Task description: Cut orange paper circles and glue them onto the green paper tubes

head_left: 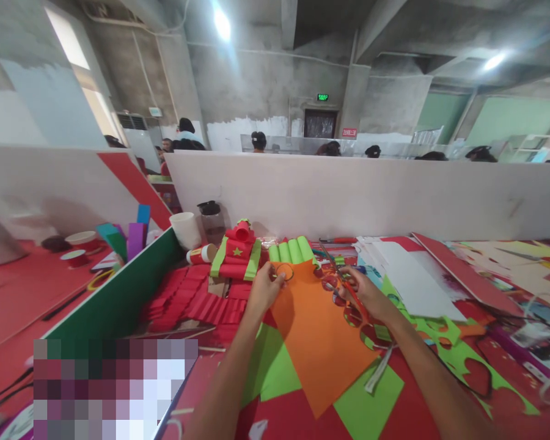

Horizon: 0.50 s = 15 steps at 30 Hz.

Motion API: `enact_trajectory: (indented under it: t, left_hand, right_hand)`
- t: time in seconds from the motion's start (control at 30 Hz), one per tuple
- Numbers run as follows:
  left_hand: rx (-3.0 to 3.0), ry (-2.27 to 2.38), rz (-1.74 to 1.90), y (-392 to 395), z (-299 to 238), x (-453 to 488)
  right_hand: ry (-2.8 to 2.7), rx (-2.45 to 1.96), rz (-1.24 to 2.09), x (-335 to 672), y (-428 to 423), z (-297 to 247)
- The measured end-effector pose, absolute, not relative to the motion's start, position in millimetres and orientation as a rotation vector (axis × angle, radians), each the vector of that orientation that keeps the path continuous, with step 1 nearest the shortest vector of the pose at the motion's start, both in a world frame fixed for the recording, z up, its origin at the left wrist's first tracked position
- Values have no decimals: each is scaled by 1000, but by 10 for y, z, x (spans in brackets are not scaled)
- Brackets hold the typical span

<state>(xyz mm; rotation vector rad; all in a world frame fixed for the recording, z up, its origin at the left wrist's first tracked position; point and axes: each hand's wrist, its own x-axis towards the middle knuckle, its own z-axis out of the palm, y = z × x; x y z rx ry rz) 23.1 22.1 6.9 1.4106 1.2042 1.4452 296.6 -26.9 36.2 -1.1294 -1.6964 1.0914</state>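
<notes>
My left hand [264,287] pinches the upper left edge of an orange paper sheet [316,336], beside a pencilled circle on it. My right hand [364,293] is closed round red-handled scissors [343,284], whose blades meet the sheet's top right edge. A chain of cut paper rings hangs below that hand. The orange sheet lies over green and red sheets [275,373] on the table.
A red and green paper model [238,253] and green rolled tubes [293,249] stand behind the sheet. Folded red paper strips [187,299] lie left. White paper cups [186,229], a white sheet [412,275], green offcuts [458,354], a white partition [371,195] with people beyond.
</notes>
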Motion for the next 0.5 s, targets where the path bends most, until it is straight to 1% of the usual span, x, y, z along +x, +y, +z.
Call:
enact_trajectory:
  t: [0.2,0.33,0.4,0.5]
  left_hand:
    - [1354,1138,1422,227,26,302]
    - [1262,1058,1414,216,17,358]
    - [1245,1045,1417,206,12,389]
    - [1191,1009,1436,194,6,432]
  right_hand:
    - [-1839,-1305,886,3058,-241,390]
    - [-1786,-1210,807,3031,-263,429]
    - [-1756,-1087,914,2957,-304,424]
    - [-1786,-933,1200,2812,-392,379]
